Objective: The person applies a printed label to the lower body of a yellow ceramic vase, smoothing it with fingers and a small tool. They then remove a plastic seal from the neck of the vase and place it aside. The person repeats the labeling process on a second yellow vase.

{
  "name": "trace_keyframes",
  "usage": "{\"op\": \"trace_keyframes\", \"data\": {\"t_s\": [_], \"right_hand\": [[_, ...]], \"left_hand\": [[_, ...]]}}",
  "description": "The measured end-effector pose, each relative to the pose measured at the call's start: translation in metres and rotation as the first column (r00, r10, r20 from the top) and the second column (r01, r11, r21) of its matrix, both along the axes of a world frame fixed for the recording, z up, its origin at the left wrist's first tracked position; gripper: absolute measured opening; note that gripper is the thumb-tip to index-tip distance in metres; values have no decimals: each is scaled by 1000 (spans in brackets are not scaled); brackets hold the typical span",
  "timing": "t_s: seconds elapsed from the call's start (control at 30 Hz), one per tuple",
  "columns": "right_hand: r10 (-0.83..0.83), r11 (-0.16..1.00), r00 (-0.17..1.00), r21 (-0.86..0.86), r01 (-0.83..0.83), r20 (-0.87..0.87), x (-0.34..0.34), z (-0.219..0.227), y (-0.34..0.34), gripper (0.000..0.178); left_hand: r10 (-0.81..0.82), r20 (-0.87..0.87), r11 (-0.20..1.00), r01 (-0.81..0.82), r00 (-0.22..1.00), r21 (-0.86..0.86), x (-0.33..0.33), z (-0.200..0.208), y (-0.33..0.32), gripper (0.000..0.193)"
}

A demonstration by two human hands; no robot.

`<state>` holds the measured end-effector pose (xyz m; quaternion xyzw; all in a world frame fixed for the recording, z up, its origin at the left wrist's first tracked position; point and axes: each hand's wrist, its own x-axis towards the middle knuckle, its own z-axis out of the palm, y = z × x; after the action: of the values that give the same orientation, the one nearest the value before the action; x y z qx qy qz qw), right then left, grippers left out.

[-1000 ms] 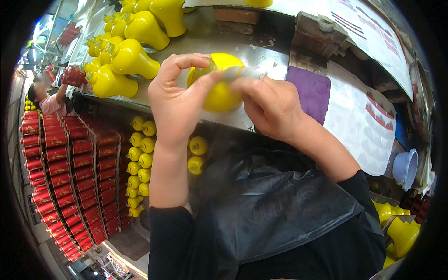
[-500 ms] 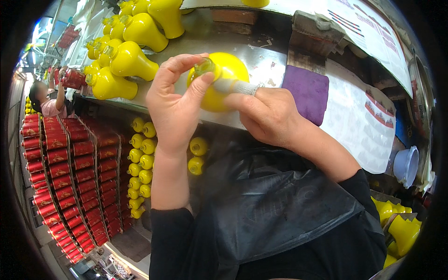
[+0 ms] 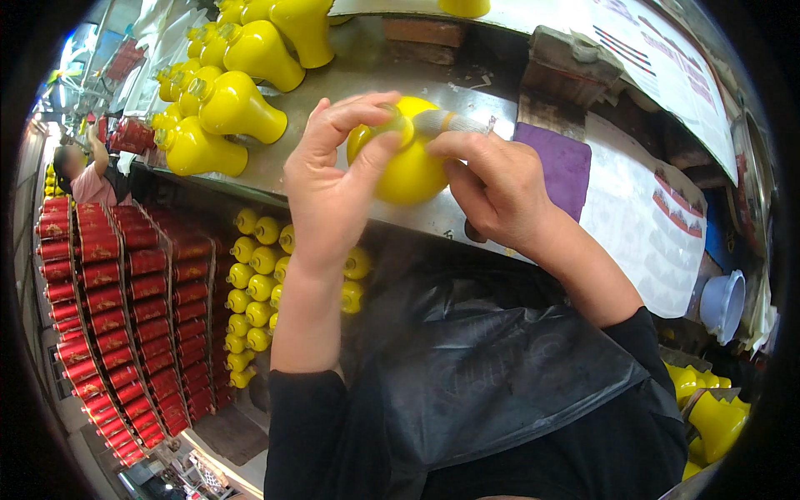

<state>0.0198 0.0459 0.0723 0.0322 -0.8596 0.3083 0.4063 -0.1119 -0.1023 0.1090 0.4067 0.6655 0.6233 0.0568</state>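
Note:
A glossy yellow bottle (image 3: 414, 179) with a round body stands at the metal bench (image 3: 479, 104), its neck tilted toward my left side. My left hand (image 3: 333, 179) is closed round that neck, thumb on the near side and fingers over the far side; the neck itself is mostly covered and blurred. From the right, my right hand (image 3: 510, 179) pinches a short grey-white rod (image 3: 446, 122) with a tan band. The rod's left end reaches the bottle just beside the neck; whether it touches is hard to tell.
Several yellow bottles (image 3: 221, 100) stand at the bench's left end. A purple cloth (image 3: 552, 171) lies right of my right hand, near white printed sheets (image 3: 637, 225) and a pale blue tub (image 3: 722, 306). Stacked red cylinders (image 3: 142, 308) fill the lower left; a person (image 3: 87, 179) works beyond.
The rod has swung from the near side of the bottle's neck to its far right side, with my right hand. My left hand has shifted slightly to the right.

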Motion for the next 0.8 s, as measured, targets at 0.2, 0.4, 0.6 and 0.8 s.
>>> {"op": "trace_keyframes", "data": {"t_s": [0.2, 0.4, 0.6, 0.8], "right_hand": [[63, 985, 994, 154, -76, 89, 16, 8, -7, 32], [18, 1000, 999, -13, -17, 49, 10, 3, -7, 34], [192, 907, 965, -407, -105, 181, 4, 22, 7, 24], [511, 553, 820, -829, -85, 257, -22, 51, 26, 27]], "left_hand": [[-18, -67, 998, 15, 998, -53, -3, -6, -3, 27], [-105, 223, 980, 62, 969, 191, 6, -21, 0, 59], [-30, 223, 996, 9, 974, 93, 9, -35, -1, 60], [112, 25, 994, -112, 993, 15, 8, -42, 0, 58]]}}
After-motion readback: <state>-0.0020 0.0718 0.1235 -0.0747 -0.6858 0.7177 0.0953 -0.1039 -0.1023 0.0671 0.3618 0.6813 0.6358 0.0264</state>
